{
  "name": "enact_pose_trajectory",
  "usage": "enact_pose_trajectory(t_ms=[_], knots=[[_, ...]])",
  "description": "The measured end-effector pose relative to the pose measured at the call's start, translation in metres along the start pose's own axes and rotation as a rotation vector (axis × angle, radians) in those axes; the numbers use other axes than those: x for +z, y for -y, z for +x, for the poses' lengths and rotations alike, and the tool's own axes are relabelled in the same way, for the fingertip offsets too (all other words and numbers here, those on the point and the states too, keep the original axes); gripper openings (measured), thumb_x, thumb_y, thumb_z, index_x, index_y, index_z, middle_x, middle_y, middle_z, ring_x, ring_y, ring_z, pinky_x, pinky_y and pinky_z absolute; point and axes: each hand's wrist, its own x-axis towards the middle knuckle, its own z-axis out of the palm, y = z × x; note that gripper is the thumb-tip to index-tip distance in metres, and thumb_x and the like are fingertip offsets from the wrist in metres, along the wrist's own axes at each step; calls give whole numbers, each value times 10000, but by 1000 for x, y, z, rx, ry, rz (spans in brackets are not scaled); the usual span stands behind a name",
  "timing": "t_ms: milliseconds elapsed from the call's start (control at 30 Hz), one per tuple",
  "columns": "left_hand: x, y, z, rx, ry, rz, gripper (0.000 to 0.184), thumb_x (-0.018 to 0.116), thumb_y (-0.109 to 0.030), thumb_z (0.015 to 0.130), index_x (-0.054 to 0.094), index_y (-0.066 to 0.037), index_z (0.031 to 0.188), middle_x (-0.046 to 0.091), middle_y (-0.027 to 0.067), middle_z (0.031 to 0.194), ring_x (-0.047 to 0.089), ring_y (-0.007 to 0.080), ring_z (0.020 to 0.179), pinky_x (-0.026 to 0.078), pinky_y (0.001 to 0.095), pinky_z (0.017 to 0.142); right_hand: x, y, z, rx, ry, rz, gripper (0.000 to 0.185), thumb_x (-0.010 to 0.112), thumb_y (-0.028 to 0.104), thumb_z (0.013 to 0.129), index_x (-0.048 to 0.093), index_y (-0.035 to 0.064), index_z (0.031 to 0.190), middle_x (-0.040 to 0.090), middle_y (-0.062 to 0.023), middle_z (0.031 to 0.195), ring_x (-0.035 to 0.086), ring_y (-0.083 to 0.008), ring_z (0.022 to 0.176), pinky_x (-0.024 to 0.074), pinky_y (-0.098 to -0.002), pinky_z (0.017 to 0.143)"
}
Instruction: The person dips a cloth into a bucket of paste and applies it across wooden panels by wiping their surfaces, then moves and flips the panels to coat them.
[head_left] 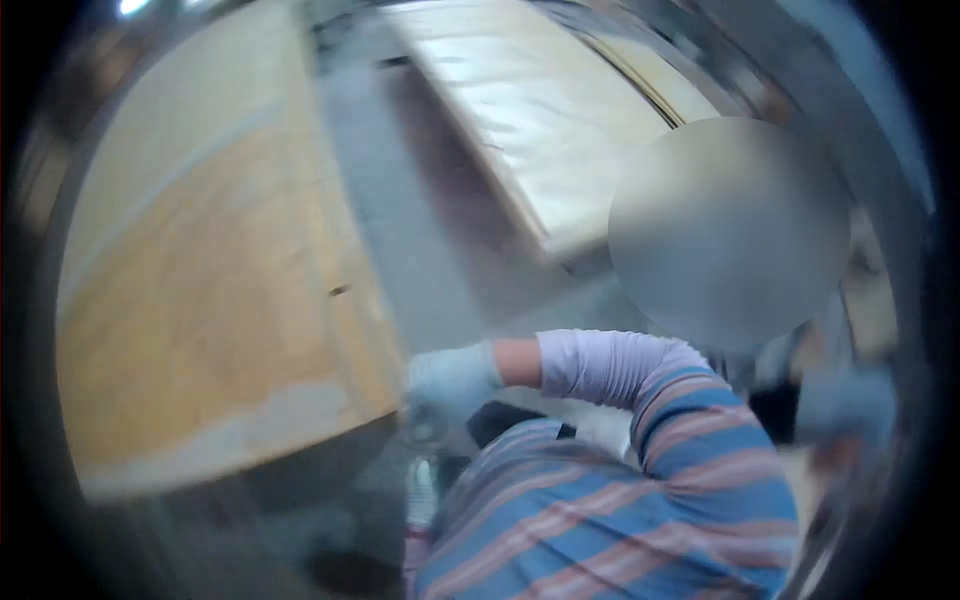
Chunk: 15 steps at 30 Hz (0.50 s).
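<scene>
My right hand (pixel 448 385), in a pale glove, is in front of my body near the close corner of a large yellowish board (pixel 220 300). Its fingers are smeared by motion, and whether they touch the board edge or hold anything is unclear. Below it, my left hand (pixel 421 492) appears as a blurred whitish glove close to my striped shirt (pixel 560 510). The left fingers cannot be made out either.
Across a grey floor strip (pixel 400 210) stands a platform with a shiny whitish covering (pixel 520 110). Long thin dark strips (pixel 640 85) lie along its far side. A blurred round patch hides part of the right side.
</scene>
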Motion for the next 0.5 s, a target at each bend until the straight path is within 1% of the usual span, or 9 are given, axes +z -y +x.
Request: enact_pose_trajectory(t_ms=[67, 133, 200, 233, 300, 367, 400, 467, 500], knots=[[-23, 11, 8, 58, 121, 212, 381, 466, -346, 1003, 608, -53, 1201, 641, 88, 1143, 591, 184, 1076, 465, 329, 945, 88, -59, -87, 114, -323, 673, 302, 689, 179, 826, 707, 64, 1105, 714, -159, 1014, 696, -233, 896, 536, -353, 795], [-26, 1, 23, 13, 213, 286, 375, 467, -331, 1003, 615, -41, 1189, 642, 92, 1135, 589, 182, 1064, 463, 325, 942, 142, -58, -172, 576, -757, 763, 288, 673, 176, 888, 690, 51, 1147, 711, -108, 1095, 666, -157, 977, 521, -317, 859], [-30, -23, 36, -31, 318, 368, 370, 464, -312, 1003, 619, -26, 1179, 642, 101, 1131, 587, 181, 1051, 460, 324, 940, 222, -65, -235, 794, -1389, 747, 269, 656, 150, 925, 676, 52, 1175, 700, -41, 1076, 625, -129, 930, 516, -269, 817], [-31, -8, 43, 96, 291, 493, 372, 458, -295, 1001, 619, -11, 1180, 648, 100, 1119, 585, 187, 1033, 457, 331, 937, 253, -56, -262, 1015, -1563, 588, 266, 627, 167, 942, 671, 53, 1179, 694, -44, 1053, 619, -133, 921, 505, -267, 810], [27, -92, 21, 16, 325, 506, 347, 459, -243, 996, 619, -5, 1191, 655, 99, 1133, 590, 192, 1064, 455, 330, 949, 339, -74, -304, 1222, -2023, 697, 238, 611, 94, 917, 686, 51, 1138, 716, -83, 1053, 635, -147, 941, 490, -288, 859], [64, -114, 23, -23, 384, 563, 332, 465, -212, 990, 614, -8, 1205, 655, 109, 1161, 591, 202, 1097, 452, 334, 961, 422, -96, -339, 1605, -1775, 184, 295, 583, 224, 937, 668, 42, 1153, 703, -140, 1053, 648, -257, 957, 493, -358, 883], [84, -116, 24, -52, 390, 586, 327, 469, -200, 986, 612, -10, 1211, 653, 114, 1175, 591, 207, 1111, 450, 336, 967, 432, -96, -338, 1637, -1890, 410, 349, 544, 290, 953, 650, 48, 1182, 693, -151, 1064, 641, -319, 977, 484, -382, 902], [116, -136, 19, -76, 481, 725, 383, 441, -211, 983, 562, 2, 1278, 587, 185, 1290, 546, 281, 1214, 413, 369, 1031, 535, -137, -367, 1832, -1499, 529, 348, 471, 242, 974, 614, 33, 1213, 645, -136, 1185, 576, -298, 1134, 431, -383, 975], [124, -132, 20, -65, 535, 785, 382, 440, -195, 977, 562, 12, 1273, 586, 184, 1294, 540, 276, 1225, 412, 368, 1033, 537, -142, -372, 1842, -1095, 444, 359, 549, 251, 909, 630, 36, 1185, 660, -145, 1156, 605, -320, 1076, 452, -393, 947]])
